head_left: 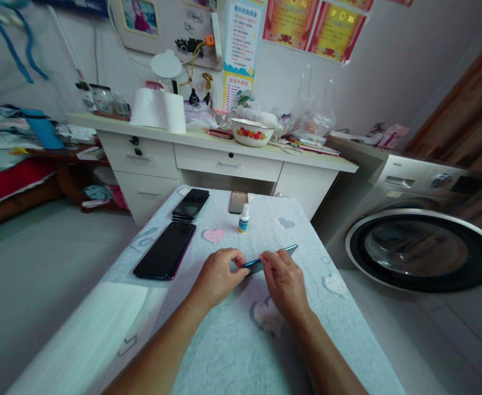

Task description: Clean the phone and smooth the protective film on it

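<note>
The cloth-covered bench [224, 356] carries everything in hand; directions run from the blue phone [256, 267], held at the bench's middle, with twelve o'clock pointing away from the person. The left hand [216, 276] pinches its seven-to-eight o'clock end between thumb and forefinger; the right hand [285, 281] has its fingertips bunched tightly on the upper edge, farther along. At nine o'clock lies the black phone [164, 249], flat, and at ten a stack [190, 204] of phones. The blue phone is tilted, edge up; whether its lower edge touches the bench, I cannot tell. It looks thin and stiff, probably light enough for two pinches, though smooth faces would slip and glass could crack if dropped. The best hold is likely by the long edges or corners, one hand at each end. At eleven stands the bottle [243, 219], small and upright, likely light and easily tipped.
</note>
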Demonstrator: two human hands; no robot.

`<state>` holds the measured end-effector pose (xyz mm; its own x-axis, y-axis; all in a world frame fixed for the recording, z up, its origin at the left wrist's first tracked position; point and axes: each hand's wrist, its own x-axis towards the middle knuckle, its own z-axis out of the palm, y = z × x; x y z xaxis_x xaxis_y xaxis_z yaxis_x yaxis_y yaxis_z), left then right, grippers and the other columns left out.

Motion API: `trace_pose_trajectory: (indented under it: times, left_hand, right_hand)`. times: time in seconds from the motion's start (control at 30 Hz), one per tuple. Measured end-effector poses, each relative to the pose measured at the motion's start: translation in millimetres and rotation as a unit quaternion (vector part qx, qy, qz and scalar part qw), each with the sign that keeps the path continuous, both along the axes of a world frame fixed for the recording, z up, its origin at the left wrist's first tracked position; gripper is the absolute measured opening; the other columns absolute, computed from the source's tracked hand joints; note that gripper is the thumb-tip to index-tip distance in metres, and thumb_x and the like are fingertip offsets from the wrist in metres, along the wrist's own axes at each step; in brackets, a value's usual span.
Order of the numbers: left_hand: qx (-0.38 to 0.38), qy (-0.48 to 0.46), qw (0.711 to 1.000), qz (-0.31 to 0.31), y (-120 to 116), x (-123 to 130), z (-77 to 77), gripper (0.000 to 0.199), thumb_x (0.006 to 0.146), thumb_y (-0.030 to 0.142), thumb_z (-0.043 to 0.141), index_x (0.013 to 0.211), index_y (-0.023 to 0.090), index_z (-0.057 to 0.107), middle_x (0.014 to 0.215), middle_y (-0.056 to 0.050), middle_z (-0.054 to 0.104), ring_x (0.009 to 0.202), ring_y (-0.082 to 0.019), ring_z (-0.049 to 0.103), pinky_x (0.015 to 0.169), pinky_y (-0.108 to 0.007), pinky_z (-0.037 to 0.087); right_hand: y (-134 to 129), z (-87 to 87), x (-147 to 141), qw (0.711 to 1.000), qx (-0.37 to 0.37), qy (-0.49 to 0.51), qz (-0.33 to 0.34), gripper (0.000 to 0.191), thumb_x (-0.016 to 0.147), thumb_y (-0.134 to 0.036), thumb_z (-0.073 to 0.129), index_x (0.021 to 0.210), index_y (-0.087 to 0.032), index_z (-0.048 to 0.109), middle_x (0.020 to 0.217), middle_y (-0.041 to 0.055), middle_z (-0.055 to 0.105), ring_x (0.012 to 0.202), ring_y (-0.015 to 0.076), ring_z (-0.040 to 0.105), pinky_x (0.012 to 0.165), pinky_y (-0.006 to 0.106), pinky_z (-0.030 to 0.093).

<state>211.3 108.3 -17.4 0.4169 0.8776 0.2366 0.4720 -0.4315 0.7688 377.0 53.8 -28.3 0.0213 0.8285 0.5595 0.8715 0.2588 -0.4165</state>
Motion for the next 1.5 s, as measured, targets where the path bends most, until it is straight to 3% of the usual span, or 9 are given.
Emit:
trace_pose_trajectory:
  times: [0.53,0.8,1.17,1.5]
  left_hand:
    - [-0.001,0.004,1.0,-0.015,2.7,0.1,-3.9,0.006,0.071,0.016,0.058,0.074,0.018,0.063,0.078,-0.001,0.067,0.078,-0.016,0.06,0.073,-0.026,0.044]
    - [0.005,0.0,1.0,-0.003,1.3,1.4,-4.1,0.002,0.069,0.019,0.062,0.069,0.019,0.06,0.075,0.001,0.066,0.076,-0.015,0.06,0.073,-0.025,0.044]
    - [0.014,0.02,1.0,0.006,-0.7,2.5,-2.1,0.003,0.069,0.019,0.062,0.07,0.019,0.059,0.076,0.001,0.065,0.077,-0.016,0.059,0.073,-0.026,0.043]
    - [0.02,0.011,1.0,0.0,-0.3,3.2,-4.3,0.003,0.07,0.016,0.06,0.07,0.018,0.059,0.074,0.001,0.065,0.077,-0.015,0.06,0.072,-0.024,0.044]
  right_hand:
    - [-5.2,-3.4,-24.1,0.996,-0.01,-0.035,0.085,0.023,0.091,-0.02,0.044,0.106,-0.021,0.061,0.079,0.0017,0.052,0.064,0.0102,0.051,0.06,0.019,0.04]
    - [-2.4,0.3,-8.2,0.999,-0.017,-0.017,0.037,0.02,0.091,-0.019,0.044,0.097,-0.02,0.063,0.078,0.0018,0.052,0.066,0.0106,0.052,0.063,0.02,0.04]
    - [3.4,-0.1,10.9,0.998,0.029,-0.002,-0.048,0.02,0.088,-0.018,0.045,0.092,-0.018,0.065,0.075,0.002,0.052,0.061,0.0114,0.05,0.06,0.022,0.039]
    - [-5.1,-3.1,-20.4,0.998,-0.015,-0.007,0.054,0.021,0.091,-0.018,0.042,0.098,-0.02,0.062,0.079,0.002,0.05,0.067,0.0112,0.051,0.063,0.02,0.04]
